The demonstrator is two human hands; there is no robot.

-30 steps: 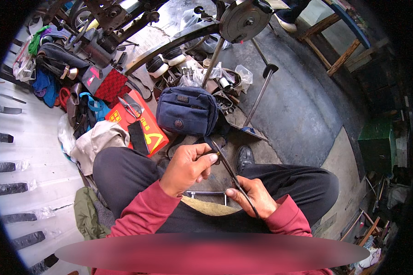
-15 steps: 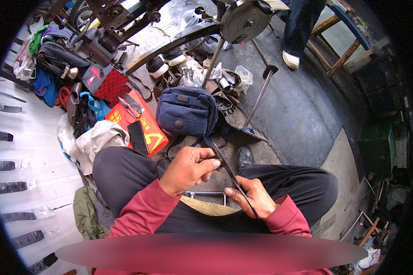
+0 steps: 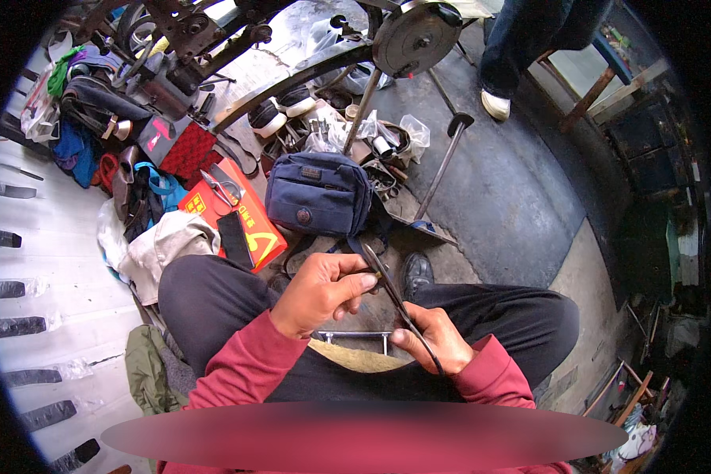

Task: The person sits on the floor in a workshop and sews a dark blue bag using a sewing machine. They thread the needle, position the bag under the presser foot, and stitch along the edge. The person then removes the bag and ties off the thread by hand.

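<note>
A thin, dark, slightly curved flat piece point(image 3: 396, 299), seen almost edge-on, slants between my two hands above my lap. It may be a shoe sole, but its face is turned from view. My right hand point(image 3: 436, 338) grips the lower part, thumb on the near side and fingers mostly hidden behind. At the upper end my left hand point(image 3: 320, 294) is closed in a pinch, thumb and forefinger against the piece; whether anything small is between them I cannot make out. Just beyond lies a navy blue bag point(image 3: 317, 193) on the floor.
Scissors point(image 3: 223, 188) and a black flat piece point(image 3: 235, 238) lie on a red box point(image 3: 265, 237) left of the bag. Over them stands a machine with a round metal wheel point(image 3: 417, 39). A person's white shoe point(image 3: 495, 106) is at upper right. Shoes and bags are heaped at left.
The grip of both hands looks almost unchanged. The view has shifted slightly. At upper right, the other person's legs have moved, and more dark trouser now covers the wooden frame.
</note>
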